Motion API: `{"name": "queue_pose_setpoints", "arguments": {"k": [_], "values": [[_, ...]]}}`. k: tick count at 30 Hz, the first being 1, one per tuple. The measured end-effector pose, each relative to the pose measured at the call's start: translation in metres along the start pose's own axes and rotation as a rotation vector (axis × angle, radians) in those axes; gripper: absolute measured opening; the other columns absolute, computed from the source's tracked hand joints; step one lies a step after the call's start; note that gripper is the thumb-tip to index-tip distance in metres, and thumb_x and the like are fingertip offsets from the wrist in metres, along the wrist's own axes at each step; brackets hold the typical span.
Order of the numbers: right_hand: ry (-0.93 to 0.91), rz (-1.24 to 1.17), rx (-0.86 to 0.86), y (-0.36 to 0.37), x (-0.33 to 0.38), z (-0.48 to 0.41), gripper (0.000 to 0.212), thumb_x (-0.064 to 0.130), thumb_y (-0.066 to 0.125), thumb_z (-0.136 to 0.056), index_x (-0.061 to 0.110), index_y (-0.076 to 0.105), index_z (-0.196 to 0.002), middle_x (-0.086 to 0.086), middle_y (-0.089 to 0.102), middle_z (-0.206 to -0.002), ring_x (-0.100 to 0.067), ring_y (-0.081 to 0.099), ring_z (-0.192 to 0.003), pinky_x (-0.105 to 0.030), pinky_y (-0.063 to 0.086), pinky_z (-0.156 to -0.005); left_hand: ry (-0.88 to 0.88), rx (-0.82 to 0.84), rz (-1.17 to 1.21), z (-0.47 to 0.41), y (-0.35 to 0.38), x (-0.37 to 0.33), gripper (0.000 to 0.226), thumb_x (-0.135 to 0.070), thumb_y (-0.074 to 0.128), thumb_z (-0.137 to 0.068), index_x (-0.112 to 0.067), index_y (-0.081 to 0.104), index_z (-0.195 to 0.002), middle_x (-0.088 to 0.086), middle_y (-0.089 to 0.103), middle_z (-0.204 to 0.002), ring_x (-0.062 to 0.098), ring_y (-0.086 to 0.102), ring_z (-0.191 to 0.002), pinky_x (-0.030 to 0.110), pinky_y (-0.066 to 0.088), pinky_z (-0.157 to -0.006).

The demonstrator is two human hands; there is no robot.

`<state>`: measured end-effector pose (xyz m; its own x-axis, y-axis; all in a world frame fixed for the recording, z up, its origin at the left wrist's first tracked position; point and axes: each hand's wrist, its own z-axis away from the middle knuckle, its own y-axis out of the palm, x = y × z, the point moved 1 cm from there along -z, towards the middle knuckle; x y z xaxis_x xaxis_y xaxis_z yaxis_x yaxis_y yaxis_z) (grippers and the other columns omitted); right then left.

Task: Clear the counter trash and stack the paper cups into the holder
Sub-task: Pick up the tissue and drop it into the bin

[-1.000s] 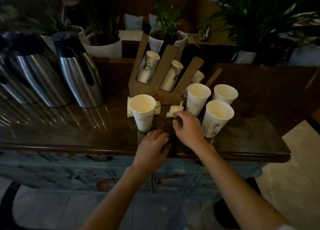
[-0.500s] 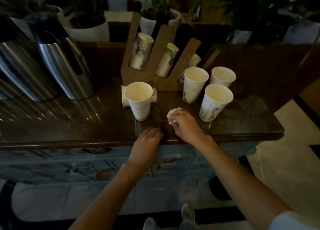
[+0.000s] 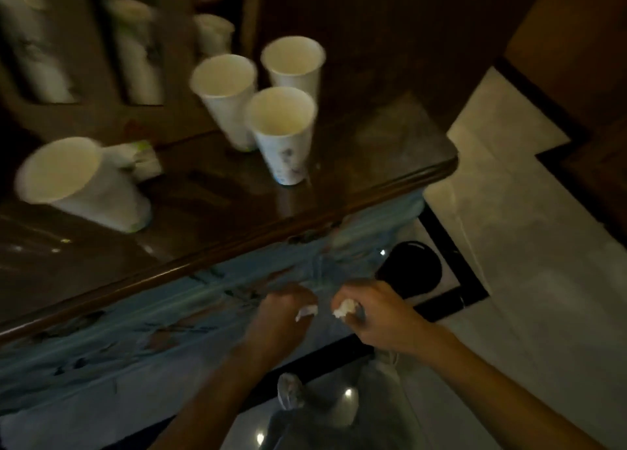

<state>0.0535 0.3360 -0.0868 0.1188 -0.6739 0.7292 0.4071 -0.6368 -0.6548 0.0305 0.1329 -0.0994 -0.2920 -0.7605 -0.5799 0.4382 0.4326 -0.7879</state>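
Observation:
Both hands are off the dark wooden counter (image 3: 339, 195), held low in front of its painted blue face. My left hand (image 3: 281, 317) is closed on a small white paper scrap (image 3: 307, 312). My right hand (image 3: 376, 310) is closed on a crumpled white tissue (image 3: 342, 308). Three upright white paper cups (image 3: 281, 133) stand together near the counter's right end. Another upright cup (image 3: 81, 184) stands at the left, with a cup lying on its side (image 3: 139, 157) behind it. The wooden cup holder (image 3: 91, 45), blurred, keeps stacked cups at the back left.
A round black bin (image 3: 410, 268) sits on the pale tiled floor (image 3: 543, 246) just beyond my right hand, below the counter's right corner. My shoe (image 3: 288, 390) shows on the floor under my arms. Dark wood panelling fills the upper right.
Both hands have left the countertop and dropped below its front edge, each carrying white trash. My view has tilted down and to the right, toward the floor and the black bin.

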Motion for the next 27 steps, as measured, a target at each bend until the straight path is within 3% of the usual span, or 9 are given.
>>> {"name": "queue_pose_setpoints", "arguments": {"k": [2, 4, 7, 13, 16, 18, 20, 22, 27], "values": [[0.111, -0.014, -0.031, -0.009, -0.047, 0.012, 0.015, 0.006, 0.067, -0.081, 0.014, 0.071, -0.092, -0.005, 0.073, -0.093, -0.024, 0.068, -0.089, -0.029, 0.052, -0.075, -0.065, 0.122, 0.023, -0.037, 0.04, -0.019, 0.01, 0.004, 0.067, -0.085, 0.002, 0.074, -0.078, 0.022, 0.074, -0.087, 0.034, 0.072, -0.079, 0.037, 0.051, -0.068], [0.203, -0.017, -0.053, -0.018, -0.091, 0.021, 0.014, -0.001, 0.07, -0.077, 0.009, 0.072, -0.088, -0.008, 0.074, -0.09, -0.027, 0.069, -0.087, -0.025, 0.047, -0.07, -0.134, 0.196, 0.055, -0.072, 0.076, -0.035, 0.021, -0.009, 0.065, -0.089, 0.007, 0.076, -0.096, 0.023, 0.075, -0.103, 0.035, 0.072, -0.095, 0.037, 0.051, -0.08], [0.364, -0.055, -0.061, -0.033, -0.173, 0.034, 0.011, -0.003, 0.071, -0.076, 0.003, 0.073, -0.085, -0.012, 0.075, -0.089, -0.029, 0.07, -0.085, -0.02, 0.042, -0.065, -0.157, 0.367, 0.035, -0.132, 0.135, -0.067, 0.021, -0.005, 0.061, -0.093, 0.013, 0.071, -0.091, 0.028, 0.071, -0.099, 0.036, 0.069, -0.094, 0.043, 0.05, -0.089], [0.568, -0.137, -0.035, -0.027, -0.343, 0.024, 0.02, 0.016, 0.058, -0.096, 0.006, 0.07, -0.107, -0.01, 0.07, -0.112, -0.027, 0.066, -0.101, -0.034, 0.05, -0.082, -0.22, 0.545, -0.081, -0.259, 0.257, -0.077, 0.025, -0.009, 0.056, -0.099, -0.001, 0.072, -0.116, 0.012, 0.068, -0.127, 0.024, 0.064, -0.119, 0.023, 0.045, -0.09], [0.609, -0.208, -0.05, -0.011, -0.421, 0.011, 0.026, 0.018, 0.05, -0.101, 0.015, 0.069, -0.083, -0.003, 0.067, -0.086, -0.017, 0.063, -0.077, -0.026, 0.046, -0.068, -0.237, 0.611, -0.129, -0.316, 0.317, -0.066, 0.025, -0.009, 0.056, -0.1, 0.0, 0.071, -0.119, 0.013, 0.067, -0.129, 0.022, 0.063, -0.121, 0.01, 0.033, -0.075], [0.68, -0.253, -0.053, 0.008, -0.477, -0.001, 0.026, 0.003, 0.053, -0.093, 0.011, 0.064, -0.071, -0.002, 0.063, -0.074, -0.017, 0.058, -0.071, -0.031, 0.047, -0.064, -0.23, 0.648, -0.167, -0.352, 0.364, -0.056, 0.024, -0.009, 0.056, -0.101, 0.002, 0.071, -0.116, 0.016, 0.069, -0.126, 0.024, 0.064, -0.118, 0.012, 0.034, -0.075], [0.728, -0.225, -0.031, 0.027, -0.524, -0.017, 0.019, 0.004, 0.053, -0.09, 0.005, 0.072, -0.093, -0.009, 0.072, -0.097, -0.024, 0.063, -0.095, -0.034, 0.052, -0.079, -0.23, 0.684, -0.178, -0.383, 0.409, -0.045, 0.023, -0.011, 0.057, -0.101, 0.004, 0.073, -0.109, 0.018, 0.07, -0.119, 0.027, 0.065, -0.113, 0.017, 0.039, -0.078], [0.773, -0.235, -0.037, 0.052, -0.57, -0.035, 0.024, 0.011, 0.053, -0.094, 0.011, 0.071, -0.109, -0.006, 0.07, -0.114, -0.021, 0.059, -0.11, -0.026, 0.046, -0.085, -0.225, 0.708, -0.202, -0.409, 0.459, -0.028, 0.023, -0.011, 0.055, -0.101, 0.004, 0.072, -0.103, 0.02, 0.07, -0.114, 0.031, 0.067, -0.109, 0.027, 0.047, -0.083], [0.86, -0.252, 0.033, 0.116, -0.66, -0.07, 0.023, 0.016, 0.056, -0.096, 0.012, 0.063, -0.118, -0.011, 0.063, -0.118, -0.026, 0.061, -0.108, -0.026, 0.04, -0.076, -0.166, 0.792, -0.313, -0.456, 0.551, 0.023, 0.02, -0.009, 0.056, -0.101, -0.003, 0.069, -0.115, 0.016, 0.065, -0.123, 0.032, 0.065, -0.114, 0.035, 0.052, -0.09]]}}
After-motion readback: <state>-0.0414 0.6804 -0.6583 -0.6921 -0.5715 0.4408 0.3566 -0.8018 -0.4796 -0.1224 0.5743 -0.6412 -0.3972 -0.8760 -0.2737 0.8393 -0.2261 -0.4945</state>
